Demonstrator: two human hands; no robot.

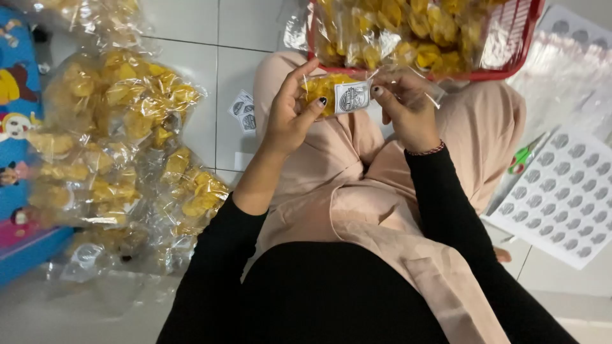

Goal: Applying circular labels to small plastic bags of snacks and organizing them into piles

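A red wire basket (510, 54) sits at the top of the view, filled with clear packets of yellow snacks (408, 32). On the left, a heap of similar filled bags (121, 153) lies on the white tiled floor (191, 32). Beside that heap, along the left edge, is a colourful cartoon-printed mat (16, 127). A small sheet of round labels (243, 110) lies on the floor between the heap and the basket. To the right lies a large sheet of grey round stickers (564, 194), with a stack of empty clear bags (567, 76) above it and something green and red (523, 158) just beside its upper corner.
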